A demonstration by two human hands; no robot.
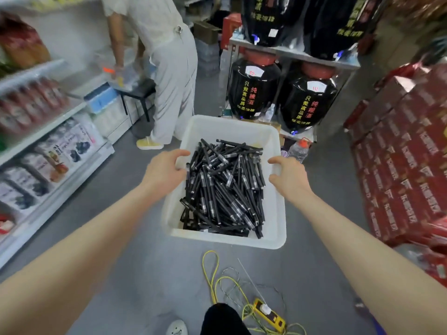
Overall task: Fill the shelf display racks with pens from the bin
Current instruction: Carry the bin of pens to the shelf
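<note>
Centrally, left hand (167, 166) and right hand (289, 176) curl over white rectangular plastic bin (227, 240) rims beside black pens (222, 189); whether they grasp is hidden.

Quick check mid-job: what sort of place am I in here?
Most likely an aisle in a small grocery or general shop: shelves of packaged goods on the left, big black liquor jars with taps on a rack ahead, and stacked red cartons on the right.

Bare floor (121, 238) lies either side of the bin (225, 240); black jars (254, 93) crowd behind it, yellow cable (212, 274) in front
</note>
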